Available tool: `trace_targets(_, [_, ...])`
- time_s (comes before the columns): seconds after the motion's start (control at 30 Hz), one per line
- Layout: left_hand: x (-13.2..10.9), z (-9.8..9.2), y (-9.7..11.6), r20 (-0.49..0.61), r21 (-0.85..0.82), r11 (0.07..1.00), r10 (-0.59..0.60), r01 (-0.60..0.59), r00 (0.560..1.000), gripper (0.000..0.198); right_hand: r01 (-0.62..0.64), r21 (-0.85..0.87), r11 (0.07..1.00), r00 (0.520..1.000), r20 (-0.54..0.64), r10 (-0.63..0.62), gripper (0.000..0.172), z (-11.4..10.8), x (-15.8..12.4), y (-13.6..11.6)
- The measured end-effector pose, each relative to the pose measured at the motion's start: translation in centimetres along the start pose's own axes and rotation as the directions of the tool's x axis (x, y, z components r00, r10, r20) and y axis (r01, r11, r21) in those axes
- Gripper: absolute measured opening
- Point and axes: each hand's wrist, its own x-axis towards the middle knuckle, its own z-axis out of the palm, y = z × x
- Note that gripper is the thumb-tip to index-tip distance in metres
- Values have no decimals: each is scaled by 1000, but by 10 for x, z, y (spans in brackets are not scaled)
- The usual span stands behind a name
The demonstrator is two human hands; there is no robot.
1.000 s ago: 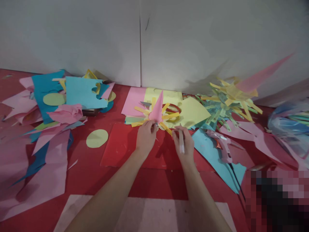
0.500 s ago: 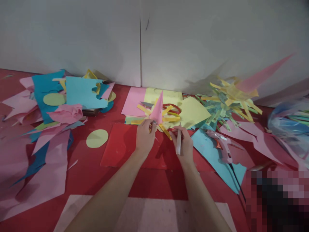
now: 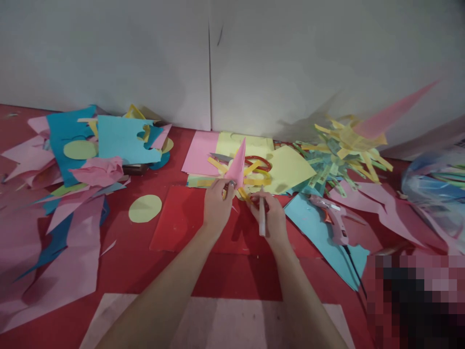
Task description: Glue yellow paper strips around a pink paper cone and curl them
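Observation:
A pink paper cone (image 3: 237,167) with yellow paper strips (image 3: 257,181) spread around its base stands tip up at the middle. My left hand (image 3: 218,201) is closed on the near left side of the cone's base. In my right hand (image 3: 271,213), closed, is a pale pen-like stick (image 3: 262,218); its fingers touch a yellow strip at the near right of the cone. Both hands are over a red sheet (image 3: 181,218). Red-handled scissors (image 3: 263,162) lie behind the cone.
A pink glue gun (image 3: 337,225) with a black cord rests on a blue sheet (image 3: 305,218) at the right. Behind it stands a fringed paper piece with a pink cone (image 3: 395,111). Paper scraps (image 3: 80,208) pile up at the left, near a pale green disc (image 3: 145,209).
My right hand has moved slightly left, closer to the cone, and the stick in it has turned more upright. My left hand stays at the cone's base.

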Motion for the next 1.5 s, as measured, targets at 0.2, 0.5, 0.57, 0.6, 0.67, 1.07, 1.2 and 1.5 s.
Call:
trace_targets(0.2, [1,1,-3,-8,-15,999,31,-31,999,18,-25,109,994,1000,6,24,15,1,0,-5])
trace_targets(0.5, [0,0,-2,-7,-38,998,45,-45,999,25,-9,137,991,999,-43,15,13,0,0,-12])
trace_targets(0.57, [1,1,-2,-5,-35,999,38,-38,999,26,-15,183,983,999,-47,24,13,0,0,-14])
trace_targets(0.6, [1,1,-2,-7,-31,999,34,-34,999,27,-26,206,978,998,-42,35,14,0,0,-16])
trace_targets(0.67, [1,1,-2,-7,-25,999,30,-30,1000,27,-58,242,968,997,-33,68,15,-1,-1,-20])
trace_targets(1.07, [-2,-2,1,-144,23,998,65,-62,987,27,-67,211,975,996,-43,78,15,-6,-1,-31])
trace_targets(1.2, [-1,-2,0,-150,26,997,69,-66,986,26,-83,221,972,995,-32,93,16,-5,-1,-30])
trace_targets(1.5, [0,-2,-1,-221,-46,997,43,-54,974,24,-117,270,956,988,-64,139,18,-5,0,-36])
